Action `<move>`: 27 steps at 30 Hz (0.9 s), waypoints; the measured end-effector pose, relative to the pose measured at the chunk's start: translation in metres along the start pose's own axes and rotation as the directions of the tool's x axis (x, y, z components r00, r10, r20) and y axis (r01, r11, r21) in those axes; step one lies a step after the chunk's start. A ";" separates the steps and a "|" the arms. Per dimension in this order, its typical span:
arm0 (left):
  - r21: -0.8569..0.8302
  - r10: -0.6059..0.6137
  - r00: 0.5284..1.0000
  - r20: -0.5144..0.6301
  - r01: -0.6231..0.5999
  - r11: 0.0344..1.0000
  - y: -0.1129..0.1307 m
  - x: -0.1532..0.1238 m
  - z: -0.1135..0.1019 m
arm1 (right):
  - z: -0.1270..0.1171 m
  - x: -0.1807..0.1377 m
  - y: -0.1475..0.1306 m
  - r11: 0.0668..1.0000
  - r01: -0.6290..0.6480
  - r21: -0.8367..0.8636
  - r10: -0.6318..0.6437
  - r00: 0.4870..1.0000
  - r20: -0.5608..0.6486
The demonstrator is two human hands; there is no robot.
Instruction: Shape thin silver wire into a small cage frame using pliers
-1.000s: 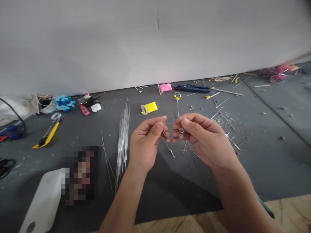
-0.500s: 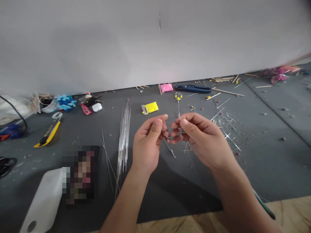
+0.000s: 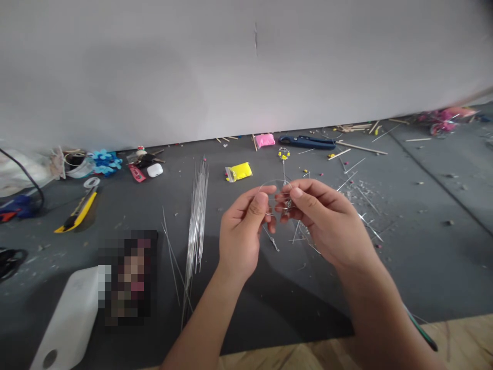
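Observation:
My left hand (image 3: 244, 231) and my right hand (image 3: 327, 221) meet above a dark grey mat (image 3: 269, 288), fingers pinched together on a thin wire loop (image 3: 275, 184) that arches between the thumbs. The fingertips nearly touch at the centre. A short twisted wire piece (image 3: 271, 240) lies on the mat just under the hands. A wire stem with yellow beads (image 3: 283, 156) lies just beyond them.
A bundle of straight wires (image 3: 196, 216) lies left of my hands. A yellow packet (image 3: 239, 171), pink packet (image 3: 265, 140), blue pliers (image 3: 306, 141), yellow utility knife (image 3: 75, 213), white earbud case (image 3: 154, 170), a white object (image 3: 67, 321) and scattered sticks lie about. A white wall stands behind.
My left hand has shifted slightly right, closer to my right hand, and the wire loop now arches higher above the fingertips.

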State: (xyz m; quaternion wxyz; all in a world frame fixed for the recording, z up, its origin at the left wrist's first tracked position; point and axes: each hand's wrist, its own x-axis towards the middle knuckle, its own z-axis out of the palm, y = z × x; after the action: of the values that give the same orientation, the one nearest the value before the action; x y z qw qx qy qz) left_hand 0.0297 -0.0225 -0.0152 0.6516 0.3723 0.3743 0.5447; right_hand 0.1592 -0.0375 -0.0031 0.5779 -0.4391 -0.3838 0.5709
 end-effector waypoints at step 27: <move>0.104 0.264 0.956 0.130 -0.278 0.955 -0.013 0.006 -0.016 | 0.010 -0.007 0.004 0.971 -0.139 0.195 0.094 0.970 0.223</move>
State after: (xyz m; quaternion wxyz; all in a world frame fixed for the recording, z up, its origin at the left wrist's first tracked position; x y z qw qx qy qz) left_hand 0.0215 -0.0166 -0.0344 0.5674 0.4898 0.3141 0.5827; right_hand 0.1476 -0.0441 -0.0031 0.5420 -0.3343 -0.3545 0.6847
